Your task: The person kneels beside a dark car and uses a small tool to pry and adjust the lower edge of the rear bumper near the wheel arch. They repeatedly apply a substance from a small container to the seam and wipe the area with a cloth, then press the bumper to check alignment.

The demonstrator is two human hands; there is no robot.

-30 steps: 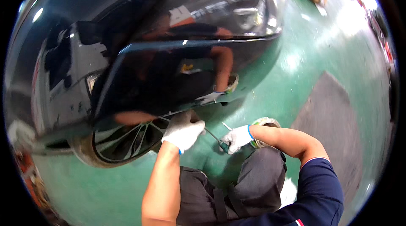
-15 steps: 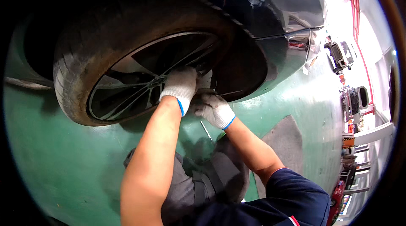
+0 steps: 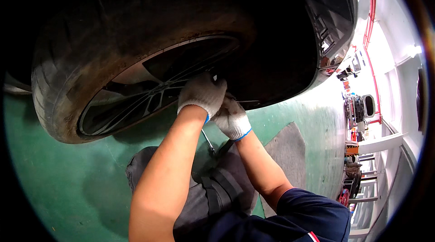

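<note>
Both of my hands wear white knit gloves with blue cuffs and work close together beside a car wheel. My left hand [image 3: 202, 93] is in front of the right side of the spoked rim [image 3: 152, 92], with its fingers curled toward the wheel arch. Just below and to its right, my right hand [image 3: 232, 118] is closed, its fingertips near the lower edge of the dark wheel arch [image 3: 281, 100]. Whatever the fingers grip is hidden by the gloves and shadow. The worn, brownish tyre [image 3: 59, 92] fills the space to the left.
A slim metal rod-like tool [image 3: 208, 141] shows below my hands, near my knees. A grey mat [image 3: 287, 151] lies on the green floor [image 3: 99, 174] to the right. The dark car body [image 3: 333, 20] overhangs above. Farther right stand vehicle parts and racks [image 3: 358, 110].
My view has shifted, with the wheel now lower left and larger. My left hand has moved right, away from the rim's centre, and turned toward my right hand; the two are closer together.
</note>
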